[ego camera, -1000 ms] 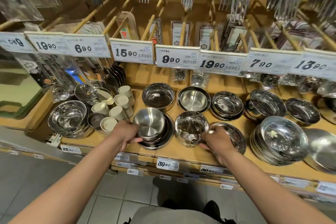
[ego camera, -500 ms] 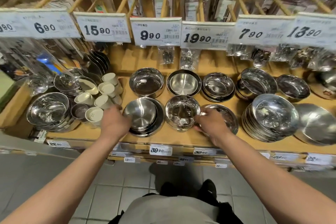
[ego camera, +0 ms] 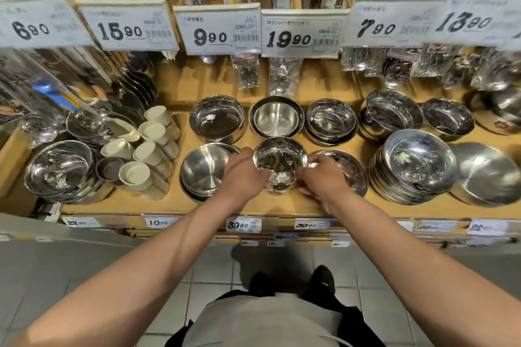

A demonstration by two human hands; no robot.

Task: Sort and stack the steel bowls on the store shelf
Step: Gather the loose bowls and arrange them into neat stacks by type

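A small shiny steel bowl sits at the front middle of the wooden shelf. My left hand grips its left side and my right hand grips its right side. Left of it lies a brushed steel bowl nested in a wider one. A flat steel dish lies right of my right hand. Behind stand a deep bowl, a brushed bowl in a dark rim and a stack of shiny bowls.
A tall stack of plates and a lid-like dish fill the right front. White shaker cups and a bowl stack stand at the left. Price tags on wooden pegs hang above the bowls.
My left hand left the brushed bowl and moved right onto the small shiny bowl. My right hand shifted to that bowl's right side. The view moved closer to the shelf.
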